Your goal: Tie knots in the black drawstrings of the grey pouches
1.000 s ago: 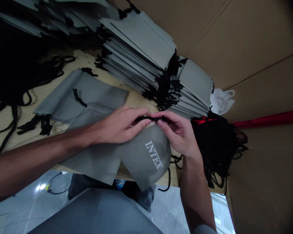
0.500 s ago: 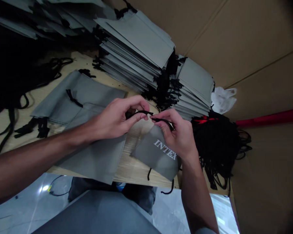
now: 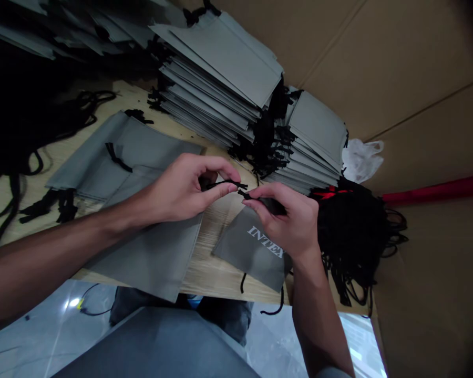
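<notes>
A grey cloth pouch point(image 3: 252, 249) printed INTEX lies at the near edge of the wooden table point(image 3: 215, 252). My right hand point(image 3: 287, 223) grips its top edge and pinches one end of the black drawstring point(image 3: 242, 193). My left hand point(image 3: 181, 186) pinches the other black cord end just to the left, and the two cord tips almost meet. Under my left forearm lies a flat grey pouch point(image 3: 153, 252).
Tall stacks of folded grey pouches point(image 3: 220, 73) stand at the back, a lower stack point(image 3: 311, 142) to their right. Loose black cords point(image 3: 358, 236) pile at the right, more cords point(image 3: 31, 131) at the left. Brown cardboard point(image 3: 398, 79) walls the right side. A white plastic bag point(image 3: 360, 157) lies behind.
The INTEX pouch was first draped over the table edge between my hands, then settled flat under my right hand. My hands parted slightly, each with a cord end.
</notes>
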Available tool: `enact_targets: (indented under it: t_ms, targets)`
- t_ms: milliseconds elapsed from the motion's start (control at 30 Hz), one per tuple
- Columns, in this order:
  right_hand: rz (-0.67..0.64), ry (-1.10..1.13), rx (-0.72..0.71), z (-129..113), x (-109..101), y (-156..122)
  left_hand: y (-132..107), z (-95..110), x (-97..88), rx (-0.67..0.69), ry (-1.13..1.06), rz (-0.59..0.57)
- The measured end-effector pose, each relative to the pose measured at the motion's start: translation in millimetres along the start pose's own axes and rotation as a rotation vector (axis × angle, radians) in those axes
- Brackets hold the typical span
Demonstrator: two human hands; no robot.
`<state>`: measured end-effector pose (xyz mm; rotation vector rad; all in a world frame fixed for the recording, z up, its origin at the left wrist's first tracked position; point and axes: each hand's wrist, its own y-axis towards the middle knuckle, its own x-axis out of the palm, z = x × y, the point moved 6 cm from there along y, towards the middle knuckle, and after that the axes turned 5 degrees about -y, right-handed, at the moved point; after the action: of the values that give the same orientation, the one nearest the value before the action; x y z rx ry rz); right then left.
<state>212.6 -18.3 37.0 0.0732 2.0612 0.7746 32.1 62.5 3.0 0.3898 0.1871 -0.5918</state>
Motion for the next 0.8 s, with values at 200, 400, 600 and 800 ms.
enact_targets:
  t_ms: [200, 400, 600, 800]
  targets:
    - [-0.007, 0.071, -0.081, -3, 0, 3, 1, 4, -0.7, 0.007, 0.015, -0.017]
    - [0.015, 0.047, -0.183, -7, 0, 3, 1, 4, -1.4, 0.006, 0.047, -0.025]
    - [0.040, 0.006, -0.204, -10, -2, 2, 1, 4, -2.4, -0.005, 0.077, -0.020]
    - [0.049, -0.002, -0.226, -10, -1, 2, 0, 3, -2.2, -0.011, 0.061, -0.022]
